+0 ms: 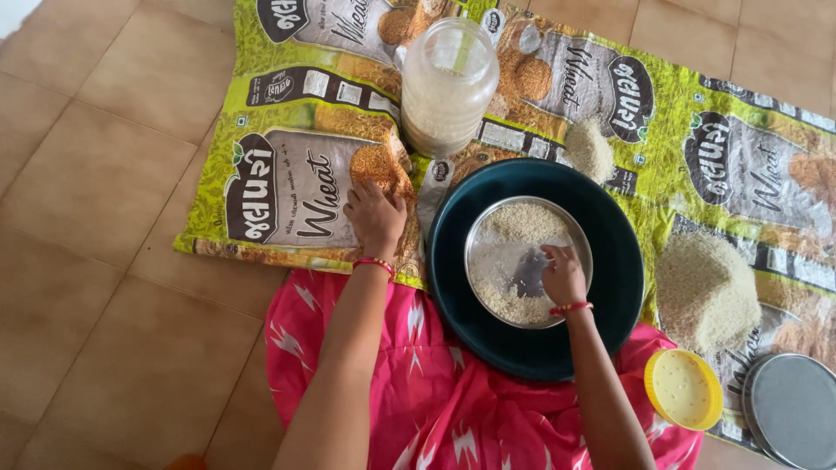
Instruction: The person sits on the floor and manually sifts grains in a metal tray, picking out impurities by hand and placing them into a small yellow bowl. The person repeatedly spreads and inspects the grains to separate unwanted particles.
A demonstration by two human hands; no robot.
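Observation:
My right hand (563,274) rests inside a round steel plate (488,261), fingers spread over pale grain (522,222) that is pushed to the plate's far and near sides. The plate sits in a wide dark teal basin (618,261) on my lap. My left hand (376,213) lies flat, palm down, on a printed yellow-green sack sheet (287,187) spread over the floor, holding nothing. A red bead bracelet is on each wrist.
A clear plastic jar (447,85) with grain stands beyond the basin. Two grain heaps lie on the sheet, a small one (590,148) and a large one (705,292). A yellow lid (684,389) and a steel plate (794,409) sit at right. Tiled floor (96,261) at left.

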